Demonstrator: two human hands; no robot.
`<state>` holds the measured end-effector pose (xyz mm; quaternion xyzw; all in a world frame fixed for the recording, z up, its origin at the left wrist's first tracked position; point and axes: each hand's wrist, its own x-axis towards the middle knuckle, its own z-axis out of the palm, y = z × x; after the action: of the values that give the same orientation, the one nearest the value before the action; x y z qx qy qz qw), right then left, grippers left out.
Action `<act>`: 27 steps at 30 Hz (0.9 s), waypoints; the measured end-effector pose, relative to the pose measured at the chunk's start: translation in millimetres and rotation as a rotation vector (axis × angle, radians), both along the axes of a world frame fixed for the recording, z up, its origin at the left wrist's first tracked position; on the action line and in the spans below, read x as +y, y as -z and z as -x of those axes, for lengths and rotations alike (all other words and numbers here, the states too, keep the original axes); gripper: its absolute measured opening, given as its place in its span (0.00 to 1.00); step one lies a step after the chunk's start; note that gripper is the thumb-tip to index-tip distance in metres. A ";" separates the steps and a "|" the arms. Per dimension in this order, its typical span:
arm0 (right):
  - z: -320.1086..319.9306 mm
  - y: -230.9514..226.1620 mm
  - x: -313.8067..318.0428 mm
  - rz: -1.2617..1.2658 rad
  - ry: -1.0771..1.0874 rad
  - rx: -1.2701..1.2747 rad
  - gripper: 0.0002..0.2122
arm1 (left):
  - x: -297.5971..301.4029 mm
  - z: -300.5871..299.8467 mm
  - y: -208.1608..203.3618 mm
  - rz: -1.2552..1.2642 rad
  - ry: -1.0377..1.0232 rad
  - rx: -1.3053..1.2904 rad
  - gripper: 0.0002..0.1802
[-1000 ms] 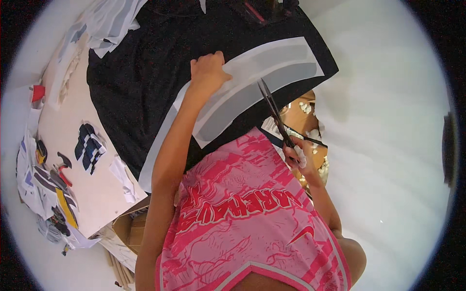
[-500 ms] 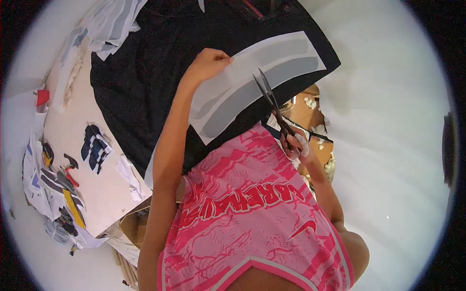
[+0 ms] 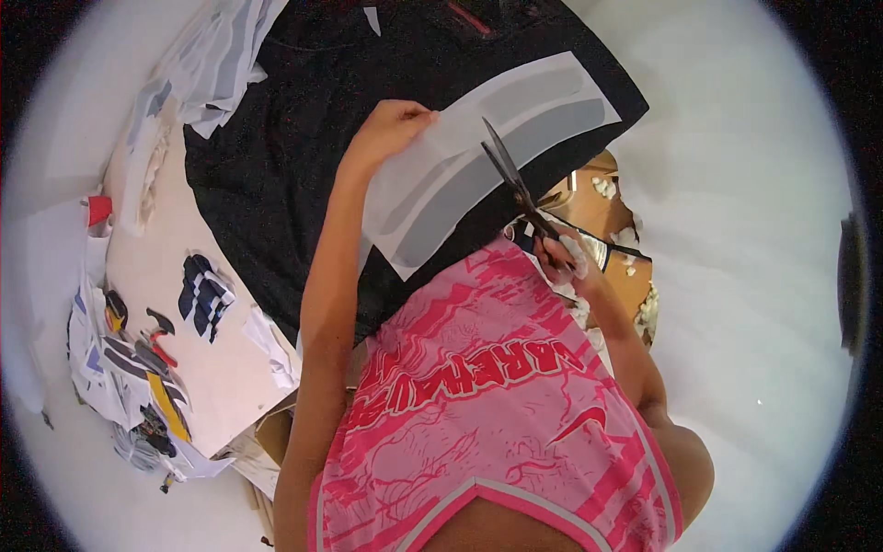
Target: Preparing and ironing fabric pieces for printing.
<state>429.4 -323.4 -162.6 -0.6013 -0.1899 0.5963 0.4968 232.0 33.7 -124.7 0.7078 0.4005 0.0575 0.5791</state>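
Observation:
A white sheet (image 3: 441,219) with long curved grey shapes lies over black cloth (image 3: 267,175). My left hand (image 3: 391,131) is closed, with its thumb and fingers pinching the sheet's upper left edge. In my right hand (image 3: 563,258), close to my body on the right, are dark-handled scissors (image 3: 521,191). Their blades stand apart and point up and left over the middle of the sheet. From this angle I cannot tell whether they touch it. A whitish wrapping covers part of the right hand's fingers.
On the pale tabletop (image 3: 225,382) at left lie a dark blue-and-white piece (image 3: 204,296), red-handled pliers (image 3: 161,340) and paper scraps (image 3: 271,345). More grey-and-white sheets (image 3: 221,64) are heaped at the far left. Brown boxes (image 3: 635,293) with white bits stand below the right edge.
The view has shifted slightly, so the table and tools at left appear farther right. The scissor blades look a little wider apart. My left hand keeps its pinch on the sheet.

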 end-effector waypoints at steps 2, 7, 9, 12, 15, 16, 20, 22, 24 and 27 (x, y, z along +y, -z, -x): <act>-0.9 -4.3 7.8 0.062 -0.001 0.050 0.19 | -3.6 -0.3 0.7 0.015 0.020 -0.033 0.17; 2.1 -0.2 17.1 0.035 0.133 0.142 0.19 | -7.7 -7.8 -7.6 0.003 0.081 -0.032 0.16; -5.0 4.2 15.0 0.044 0.114 0.141 0.20 | -13.0 -10.0 -5.4 0.045 0.096 -0.076 0.15; -7.4 -7.2 25.2 0.018 0.107 0.100 0.18 | -20.8 -10.2 -4.3 0.046 0.101 -0.080 0.14; -2.3 -47.2 48.2 0.145 -0.059 -0.136 0.16 | -13.1 -9.9 -8.1 0.029 0.108 -0.062 0.15; -0.7 -45.0 50.3 0.139 -0.017 -0.129 0.15 | -11.1 -9.9 -9.5 0.025 0.115 -0.059 0.15; -1.0 -48.9 49.0 0.090 -0.060 -0.114 0.16 | -10.6 -0.4 -12.2 0.011 0.037 -0.085 0.14; 3.0 -62.2 53.6 0.107 -0.074 -0.161 0.17 | -9.2 16.1 -16.8 0.018 -0.009 -0.117 0.13; 3.9 -64.8 52.7 0.128 -0.062 -0.213 0.18 | -11.1 34.0 -39.9 -0.063 -0.035 -0.047 0.13; -0.9 -70.7 58.3 -0.086 -0.286 -0.672 0.19 | -20.4 102.9 -49.6 -0.090 -0.267 -0.084 0.13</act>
<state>430.3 -265.1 -92.0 -0.7096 -0.4496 0.4203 0.3430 129.1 13.3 -75.1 0.6704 0.4635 0.1814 0.5503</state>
